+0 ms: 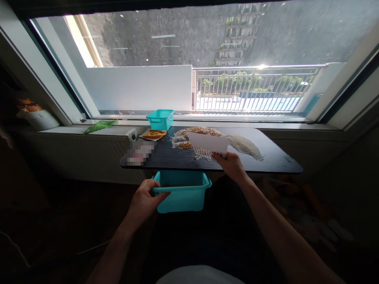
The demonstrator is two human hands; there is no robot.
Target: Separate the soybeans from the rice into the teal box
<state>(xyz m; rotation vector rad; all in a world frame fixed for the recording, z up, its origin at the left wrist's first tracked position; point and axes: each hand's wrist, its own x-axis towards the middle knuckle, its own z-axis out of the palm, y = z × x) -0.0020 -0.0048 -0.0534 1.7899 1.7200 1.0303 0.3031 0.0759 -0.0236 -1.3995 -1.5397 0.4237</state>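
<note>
My left hand grips the left rim of a turquoise plastic bin, held just below the front edge of the dark table. Something dark lies at the bottom of that bin, too dim to make out. Pinched in my right hand is a white slotted scraper, its comb-like teeth toward the tabletop. Behind and beside the teeth are yellow corn kernels, mixed at the edges with pale grains. A heap of white rice-like grain spreads to the right of the scraper.
A second turquoise bin stands at the table's back left, by the window. In front of it lies an orange-brown packet; a blurred-out flat item is near the left edge. A radiator with a green cloth adjoins the table.
</note>
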